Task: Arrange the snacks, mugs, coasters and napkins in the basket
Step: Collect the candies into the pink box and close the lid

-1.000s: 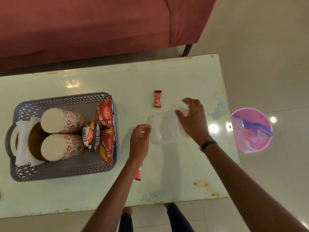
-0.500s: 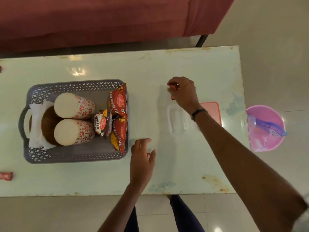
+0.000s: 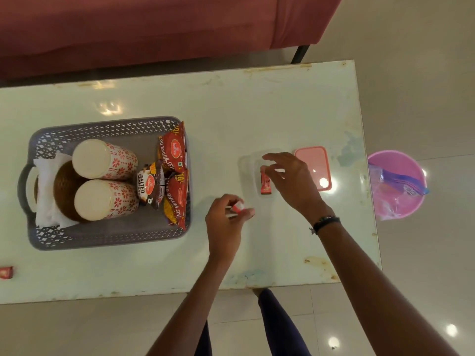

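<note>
A grey basket (image 3: 108,238) on the table's left holds two patterned mugs (image 3: 102,159) lying on their sides, a brown coaster (image 3: 64,191), a white napkin (image 3: 46,176), two red snack packets (image 3: 174,150) and a peanut packet (image 3: 150,185). My left hand (image 3: 226,227) pinches a small red candy (image 3: 237,207) just right of the basket. My right hand (image 3: 290,183) hovers with spread fingers over a clear container (image 3: 246,165). A red candy (image 3: 266,183) lies in the container, right under my thumb.
A pink lid (image 3: 312,163) lies on the table beside the clear container. Another red candy (image 3: 5,272) sits at the table's near left edge. A pink bucket (image 3: 395,181) with a plastic bag stands on the floor to the right, and a red sofa (image 3: 154,27) is behind the table.
My right hand brought a red candy from the far side of the table to the clear container. My left hand picked up a second candy from the table's near side.
</note>
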`<control>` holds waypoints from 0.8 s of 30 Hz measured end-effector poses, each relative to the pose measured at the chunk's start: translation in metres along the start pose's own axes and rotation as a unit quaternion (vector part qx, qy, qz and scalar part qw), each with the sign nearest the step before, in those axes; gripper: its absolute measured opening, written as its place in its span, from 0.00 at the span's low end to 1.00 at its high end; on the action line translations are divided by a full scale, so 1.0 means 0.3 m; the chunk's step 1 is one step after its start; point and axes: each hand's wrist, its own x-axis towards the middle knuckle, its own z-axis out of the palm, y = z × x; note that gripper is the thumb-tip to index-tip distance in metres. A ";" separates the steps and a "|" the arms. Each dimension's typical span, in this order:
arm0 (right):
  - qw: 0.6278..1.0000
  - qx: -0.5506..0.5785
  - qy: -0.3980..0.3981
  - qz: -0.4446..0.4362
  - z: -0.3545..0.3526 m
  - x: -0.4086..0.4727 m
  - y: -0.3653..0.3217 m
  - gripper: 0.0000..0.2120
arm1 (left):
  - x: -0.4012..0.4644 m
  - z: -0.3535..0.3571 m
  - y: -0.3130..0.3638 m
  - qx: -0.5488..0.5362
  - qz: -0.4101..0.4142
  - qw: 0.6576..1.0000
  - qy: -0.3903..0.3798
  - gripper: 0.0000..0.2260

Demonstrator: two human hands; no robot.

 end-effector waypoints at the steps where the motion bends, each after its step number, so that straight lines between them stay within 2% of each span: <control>1: 1.000 0.001 0.020 0.004 -0.007 -0.007 -0.003 0.12 | 0.016 0.014 0.042 -0.024 0.015 1.000 0.003 0.08; 5: 0.995 0.014 0.089 0.036 -0.044 -0.055 -0.012 0.12 | 0.096 0.064 0.134 -0.020 0.056 0.998 -0.007 0.08; 9: 0.993 0.008 0.111 0.047 -0.050 -0.101 -0.018 0.11 | 0.116 0.085 0.125 0.032 0.040 0.997 -0.061 0.16; 13: 0.994 0.015 0.102 0.033 -0.023 -0.118 -0.063 0.11 | 0.082 0.023 0.113 0.052 0.066 0.996 -0.034 0.16; 18: 0.996 0.038 0.076 -0.008 0.091 -0.110 -0.212 0.10 | 0.062 -0.154 0.119 0.002 0.105 0.994 -0.010 0.11; 24: 0.995 0.036 0.021 -0.089 0.361 -0.094 -0.455 0.09 | 0.069 -0.507 0.060 -0.039 0.121 0.987 0.097 0.10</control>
